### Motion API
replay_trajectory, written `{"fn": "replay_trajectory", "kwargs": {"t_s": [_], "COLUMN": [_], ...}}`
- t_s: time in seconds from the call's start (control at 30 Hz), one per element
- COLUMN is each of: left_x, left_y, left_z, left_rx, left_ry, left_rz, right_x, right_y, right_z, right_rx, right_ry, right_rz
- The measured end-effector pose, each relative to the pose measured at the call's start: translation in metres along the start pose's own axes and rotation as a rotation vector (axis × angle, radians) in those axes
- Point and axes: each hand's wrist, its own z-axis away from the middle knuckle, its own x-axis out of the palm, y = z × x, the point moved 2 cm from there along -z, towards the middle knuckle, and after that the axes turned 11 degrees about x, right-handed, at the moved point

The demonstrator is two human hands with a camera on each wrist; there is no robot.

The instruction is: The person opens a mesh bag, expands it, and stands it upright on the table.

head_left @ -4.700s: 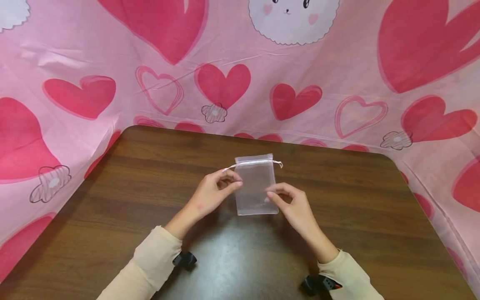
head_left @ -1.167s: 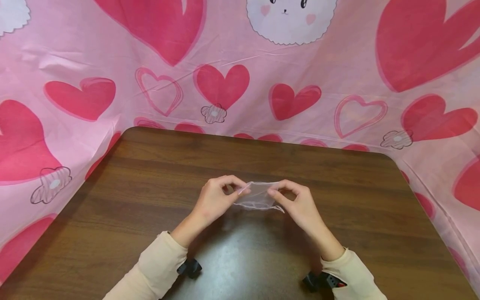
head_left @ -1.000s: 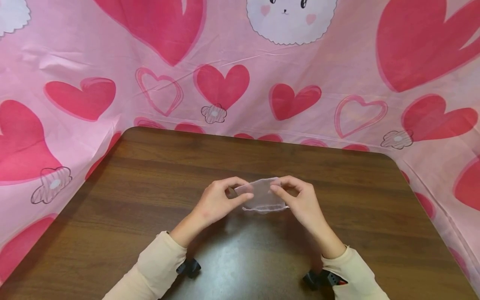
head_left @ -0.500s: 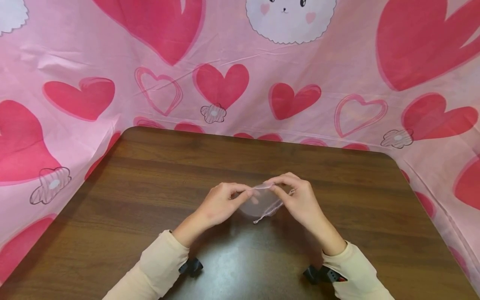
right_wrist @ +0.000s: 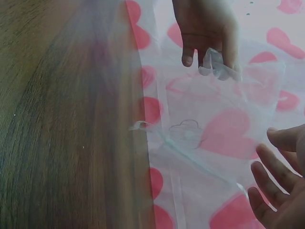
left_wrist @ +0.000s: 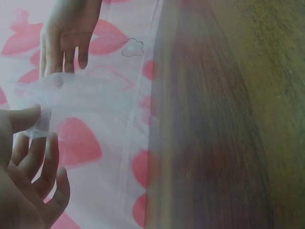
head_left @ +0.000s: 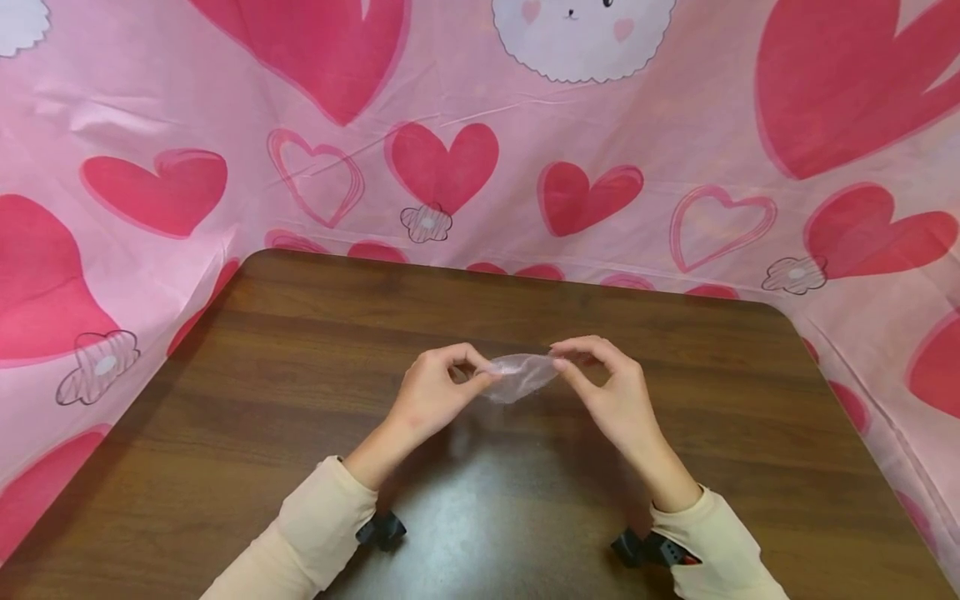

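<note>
A small sheer organza pouch (head_left: 521,375) hangs just above the brown table (head_left: 300,400), stretched between both hands. My left hand (head_left: 482,379) pinches its left end with thumb and forefinger. My right hand (head_left: 560,361) pinches its right end the same way. In the left wrist view the see-through pouch (left_wrist: 90,124) spreads from my left hand (left_wrist: 35,138) up to the right hand (left_wrist: 64,43). In the right wrist view the pouch (right_wrist: 224,124), with a thin drawstring along one edge, runs from my right hand (right_wrist: 271,157) to the left hand (right_wrist: 209,43).
A pink cloth with red hearts (head_left: 450,158) drapes behind and beside the table. Cream sleeves (head_left: 315,517) cover both forearms, each with a black wrist camera (head_left: 382,529) strapped below it.
The pouch earlier lay upright on the table under my fingers. Since then both hands have lifted and turned it, so it now shows narrow and bunched; the dangling drawstring is out of sight.
</note>
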Motion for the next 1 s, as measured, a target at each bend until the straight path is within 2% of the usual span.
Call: {"fn": "replay_trajectory", "kwargs": {"t_s": [0.13,0.2,0.47,0.63,0.83,1.0], "left_x": [-0.001,-0.001,0.008,0.011,0.012,0.014], "left_y": [-0.001,-0.001,0.004,0.006,0.007,0.007], "left_z": [0.0,0.0,0.001,0.002,0.003,0.004], "left_rx": [-0.057,-0.065,0.007,0.032,0.006,0.008], "left_ry": [0.037,0.041,-0.023,-0.042,-0.024,-0.096], "left_rz": [0.003,0.013,0.013,-0.015,0.003,-0.025], "right_x": [0.0,0.002,0.017,0.02,0.018,0.019], "right_y": [-0.002,-0.002,-0.005,-0.008,-0.01,-0.011], "right_z": [0.001,0.002,0.012,0.015,0.019,0.017], "right_rx": [-0.005,-0.004,0.044,0.104,0.125,0.144], "right_ry": [0.027,0.011,-0.136,-0.18,-0.174,-0.118], "right_rz": [-0.022,-0.018,0.027,0.003,-0.007,0.012]}}
